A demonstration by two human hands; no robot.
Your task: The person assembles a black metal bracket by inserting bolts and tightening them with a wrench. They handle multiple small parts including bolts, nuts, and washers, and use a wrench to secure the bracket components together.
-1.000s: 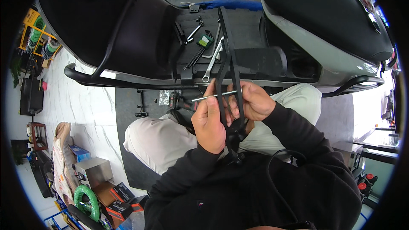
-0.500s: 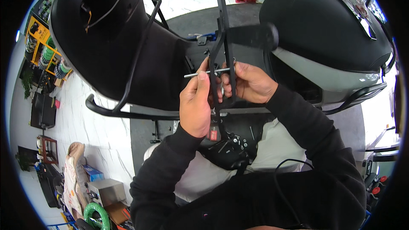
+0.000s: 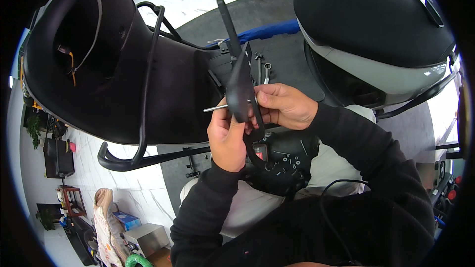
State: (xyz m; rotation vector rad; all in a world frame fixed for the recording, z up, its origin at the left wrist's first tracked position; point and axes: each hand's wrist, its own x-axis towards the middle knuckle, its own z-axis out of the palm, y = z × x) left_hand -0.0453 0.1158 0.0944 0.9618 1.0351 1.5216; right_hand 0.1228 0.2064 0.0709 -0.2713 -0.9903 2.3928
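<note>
A black metal bracket (image 3: 229, 27) is held up between my two hands, above the scooter's footboard. A flat, dark, rounded plate (image 3: 239, 86) on it now faces me and covers part of the bracket. My left hand (image 3: 228, 141) is closed on the bracket's left side, with the thumb against the plate's lower end. A silver rod (image 3: 213, 109), perhaps a long bolt, runs crosswise at the bracket and sticks out leftward past my left fingers. On the other side, my right hand (image 3: 289, 106) pinches the bracket's right bar; its fingertips are partly hidden.
A ring spanner (image 3: 267, 71) and another metal tool (image 3: 259, 66) lie on the footboard. The black scooter front (image 3: 183, 84) stands left, its seat (image 3: 371, 24) right. Loose nuts, washers and bolts (image 3: 296, 161) rest on a black surface by my legs. A tubular guard bar (image 3: 144, 94) juts out left.
The bracket has turned and tilted left, so its plate has swung from the right to the front of it. Both hands still hold it. The view has shifted, revealing the tools on the footboard.
</note>
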